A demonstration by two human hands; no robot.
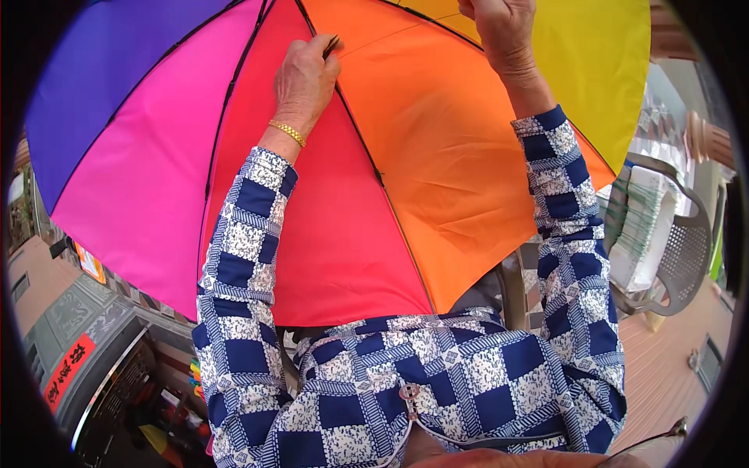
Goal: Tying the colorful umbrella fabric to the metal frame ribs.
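An opened umbrella (pixel 460 187) with purple, pink, red, orange and yellow panels spreads across my lap, its inner side and black ribs facing me. My left hand (pixel 307 82) is closed over the rib between the red and orange panels. A small dark, slim piece pokes out between its thumb and fingers; its kind is unclear. From there a thin thread (pixel 402 33) runs across the orange panel toward my right hand. My right hand (pixel 503 31) is raised at the top edge, its fingers pinched together at the thread's far end; their tips are partly cut off.
On the right, a grey-brown plastic chair (pixel 683 249) carries a white box (pixel 644 234) of thin greenish-white pieces. A dark cabinet-like structure with a red paper strip (pixel 70 370) stands at the lower left. Reddish-brown floor (pixel 663 351) shows at the right.
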